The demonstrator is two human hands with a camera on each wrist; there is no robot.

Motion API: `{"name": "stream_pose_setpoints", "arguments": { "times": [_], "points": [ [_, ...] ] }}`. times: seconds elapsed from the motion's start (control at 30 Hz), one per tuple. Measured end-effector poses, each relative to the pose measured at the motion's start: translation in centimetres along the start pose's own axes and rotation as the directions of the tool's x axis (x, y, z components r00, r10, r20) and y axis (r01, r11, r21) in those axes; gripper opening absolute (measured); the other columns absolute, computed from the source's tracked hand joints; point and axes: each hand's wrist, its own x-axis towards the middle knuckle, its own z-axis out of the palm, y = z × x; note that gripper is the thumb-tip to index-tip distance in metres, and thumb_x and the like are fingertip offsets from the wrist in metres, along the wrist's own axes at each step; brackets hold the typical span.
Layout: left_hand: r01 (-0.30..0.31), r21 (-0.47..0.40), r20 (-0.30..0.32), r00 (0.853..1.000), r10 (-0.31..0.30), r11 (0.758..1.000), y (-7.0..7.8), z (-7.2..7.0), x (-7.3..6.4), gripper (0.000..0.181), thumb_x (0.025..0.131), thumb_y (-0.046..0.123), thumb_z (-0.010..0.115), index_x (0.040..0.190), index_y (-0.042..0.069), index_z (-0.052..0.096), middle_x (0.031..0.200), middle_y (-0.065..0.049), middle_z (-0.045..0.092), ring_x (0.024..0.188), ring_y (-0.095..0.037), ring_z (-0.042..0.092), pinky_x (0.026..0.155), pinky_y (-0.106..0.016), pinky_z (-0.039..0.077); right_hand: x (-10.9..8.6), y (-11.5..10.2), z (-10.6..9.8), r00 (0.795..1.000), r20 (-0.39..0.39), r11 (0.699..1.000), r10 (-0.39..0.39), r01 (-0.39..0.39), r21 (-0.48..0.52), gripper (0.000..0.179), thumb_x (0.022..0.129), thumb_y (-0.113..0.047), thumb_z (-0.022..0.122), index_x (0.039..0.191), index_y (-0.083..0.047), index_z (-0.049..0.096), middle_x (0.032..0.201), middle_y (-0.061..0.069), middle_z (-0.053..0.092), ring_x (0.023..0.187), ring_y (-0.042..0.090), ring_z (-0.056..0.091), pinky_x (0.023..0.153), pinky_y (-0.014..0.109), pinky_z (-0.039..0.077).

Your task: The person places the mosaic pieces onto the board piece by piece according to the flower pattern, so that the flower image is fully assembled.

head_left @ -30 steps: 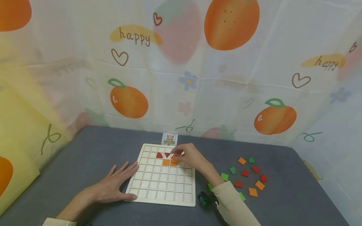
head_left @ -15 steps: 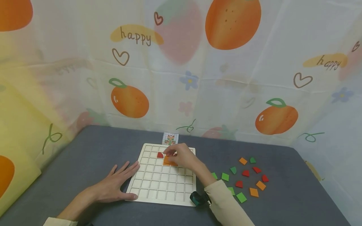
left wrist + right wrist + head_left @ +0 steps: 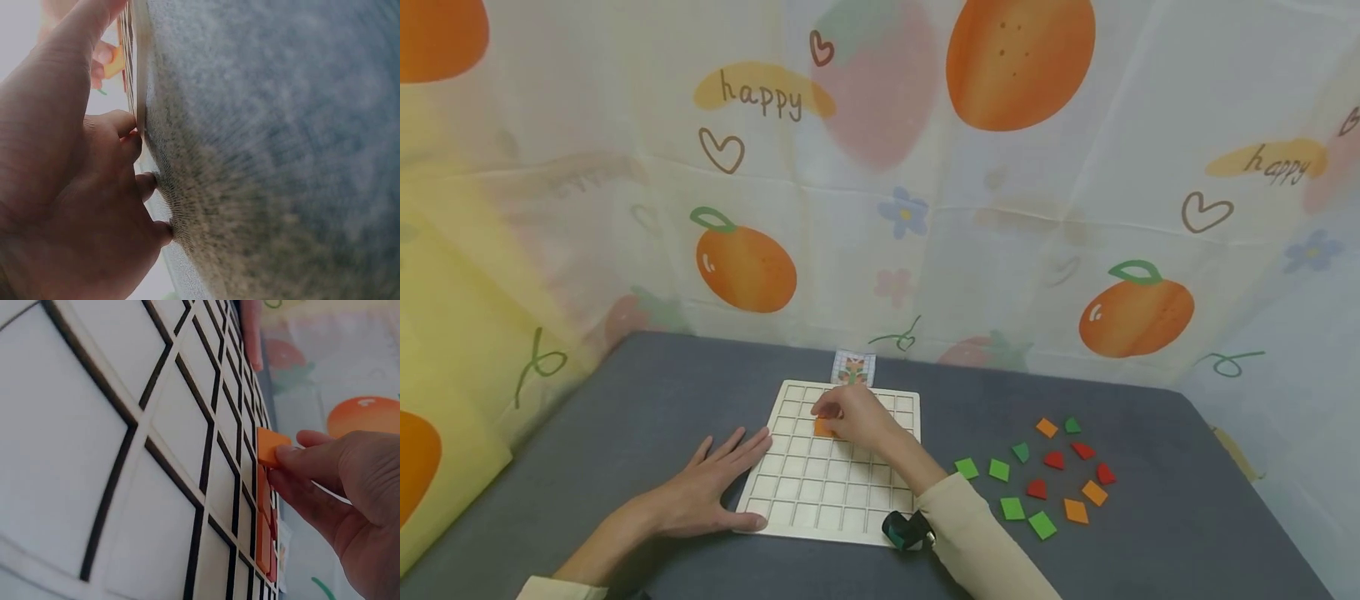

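Note:
My right hand pinches an orange square tile between thumb and finger, tilted at the surface of a white gridded board. In the right wrist view, orange tiles sit in cells beside it, with a bit of red tile behind them. From the head view those placed tiles are mostly hidden under the right hand. My left hand lies with fingers spread along the board's left edge, its thumb at the near left corner. In the left wrist view its fingertips touch the board's edge and the dark cloth.
Loose green tiles, red tiles and orange tiles lie scattered right of the board. A small printed pattern card is behind the board's far edge. A fruit-print curtain hangs at the table's back.
My right hand has moved left across the board with the orange tile, past the placed orange tiles, and now covers the red pieces. The left hand has stayed in place.

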Motion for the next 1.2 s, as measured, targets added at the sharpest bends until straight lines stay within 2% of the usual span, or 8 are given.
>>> {"name": "stream_pose_setpoints", "arguments": {
  "times": [0.37, 1.2],
  "points": [
    [0.005, -0.013, -0.010, 1.000, -0.005, 1.000, 0.15, 0.06, 0.00, 0.104, 0.077, 0.062, 0.073, 0.155, 0.010, 0.028, 0.161, -0.012, 0.022, 0.146, -0.046, 0.012, 0.106, -0.072, -0.004, -0.20, 0.20, 0.47, 0.999, -0.003, 0.999, 0.048, -0.048, -0.016, 0.015, 0.089, -0.005, 0.070, 0.104, -0.007, 0.074, 0.093, 0.001, 0.072, 0.080, 0.004, 0.063, 0.070, 0.016, 0.050],
    [0.017, -0.022, -0.006, 1.000, -0.017, 1.000, 0.32, 0.03, -0.01, 0.104, 0.076, 0.061, 0.073, 0.155, 0.009, 0.028, 0.161, -0.012, 0.023, 0.146, -0.047, 0.011, 0.106, -0.072, -0.004, -0.11, 0.07, 1.02, 0.995, -0.032, 0.996, 0.093, -0.094, -0.008, 0.019, 0.088, -0.001, 0.071, 0.106, -0.005, 0.073, 0.090, 0.002, 0.071, 0.078, 0.006, 0.063, 0.069, 0.018, 0.049]
  ]
}}
